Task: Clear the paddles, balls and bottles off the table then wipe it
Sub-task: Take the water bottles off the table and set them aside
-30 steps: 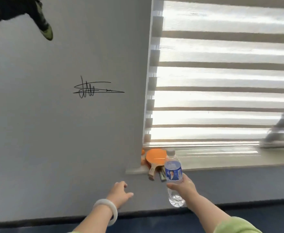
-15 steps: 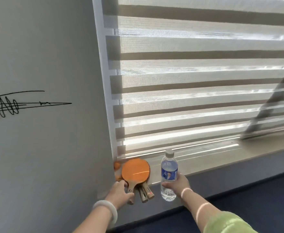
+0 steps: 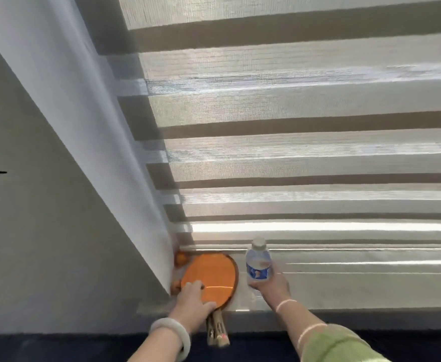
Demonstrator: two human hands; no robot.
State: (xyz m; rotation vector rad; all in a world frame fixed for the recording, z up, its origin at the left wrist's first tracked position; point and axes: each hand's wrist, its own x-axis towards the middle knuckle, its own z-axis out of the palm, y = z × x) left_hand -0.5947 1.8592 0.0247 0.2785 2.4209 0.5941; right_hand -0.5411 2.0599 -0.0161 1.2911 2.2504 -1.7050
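- Left hand [image 3: 192, 300] – smooth pale bracelet [image 3: 177, 333] on the wrist – is curled over the neck of the stacked paddles [image 3: 211, 275] and grips them.
- Paddles: rounded blades, top face matte orange rubber. Two wooden handles overhang the near edge of the window sill [image 3: 357, 283].
- Right hand [image 3: 272, 286], in a soft green sleeve [image 3: 336, 343], is wrapped around the lower body of the bottle [image 3: 258, 263].
- Bottle: clear plastic, blue label, white cap – upright on the sill, just beside the paddles.
- Two orange balls [image 3: 181, 258] sit in the sill corner, left of the blade.
- Behind: a woven blind [image 3: 292, 152] with alternating sheer and opaque bands.
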